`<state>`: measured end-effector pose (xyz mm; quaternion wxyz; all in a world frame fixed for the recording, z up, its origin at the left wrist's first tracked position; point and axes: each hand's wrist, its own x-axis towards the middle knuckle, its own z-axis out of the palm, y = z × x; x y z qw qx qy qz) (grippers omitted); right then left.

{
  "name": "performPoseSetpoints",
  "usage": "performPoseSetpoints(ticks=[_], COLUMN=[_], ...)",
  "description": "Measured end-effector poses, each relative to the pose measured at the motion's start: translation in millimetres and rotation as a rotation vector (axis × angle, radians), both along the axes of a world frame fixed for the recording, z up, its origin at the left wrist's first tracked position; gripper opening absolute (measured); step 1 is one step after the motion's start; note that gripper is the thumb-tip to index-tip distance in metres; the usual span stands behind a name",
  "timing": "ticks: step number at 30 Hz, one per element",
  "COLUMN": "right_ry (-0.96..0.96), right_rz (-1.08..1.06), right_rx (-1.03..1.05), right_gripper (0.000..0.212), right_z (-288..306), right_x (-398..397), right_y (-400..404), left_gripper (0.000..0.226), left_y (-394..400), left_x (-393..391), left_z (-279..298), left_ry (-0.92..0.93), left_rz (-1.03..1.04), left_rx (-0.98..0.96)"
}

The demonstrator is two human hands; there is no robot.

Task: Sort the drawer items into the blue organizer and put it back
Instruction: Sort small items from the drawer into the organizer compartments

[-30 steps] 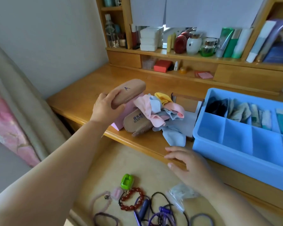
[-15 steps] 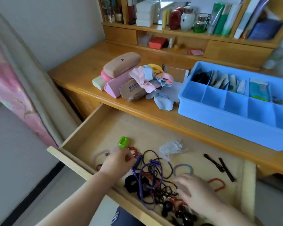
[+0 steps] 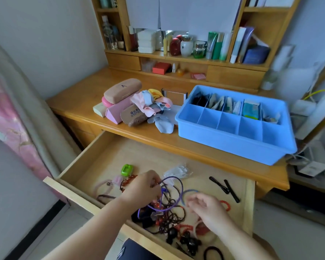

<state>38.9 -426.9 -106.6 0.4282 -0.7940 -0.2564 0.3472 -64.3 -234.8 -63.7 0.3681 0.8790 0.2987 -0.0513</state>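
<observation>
Here, the left hand (image 3: 142,187) pinches a purple cord (image 3: 174,196) over the open drawer (image 3: 101,162); right hand (image 3: 207,209), fingers loosely curled, blurred; blue organizer (image 3: 233,141) at two o'clock; lettering unreadable.

Blue organizer (image 3: 233,145) sits on the desk; tangled hair ties (image 3: 169,212) fill the open drawer (image 3: 94,147).

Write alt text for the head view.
Over an open wooden drawer, the left hand pinches a purple cord from tangled hair ties; the right hand hovers, blurred. A blue organizer sits on the desk.
</observation>
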Motion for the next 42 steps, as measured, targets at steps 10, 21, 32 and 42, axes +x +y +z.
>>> performPoseSetpoints(ticks=[10, 21, 32, 42], right_ry=[0.184, 0.128, -0.085, -0.136], right_rz=[-0.043, 0.173, -0.005, 0.194], right_rx=[0.532, 0.536, 0.193, -0.025], right_gripper=[0.029, 0.051, 0.013, 0.021], right_z=[114, 128, 66, 54], right_x=[27, 11, 11, 19], right_y=[22, 24, -1, -37], left_gripper=[0.023, 0.018, 0.029, 0.03], left_y=[-34, -42, -31, 14], left_x=[27, 59, 42, 20], left_z=[138, 213, 231, 218], left_ry=[-0.671, -1.096, -1.132, -0.923], left_rz=[-0.032, 0.102, 0.149, 0.286], left_rx=[-0.108, -0.88, -1.0, -0.457])
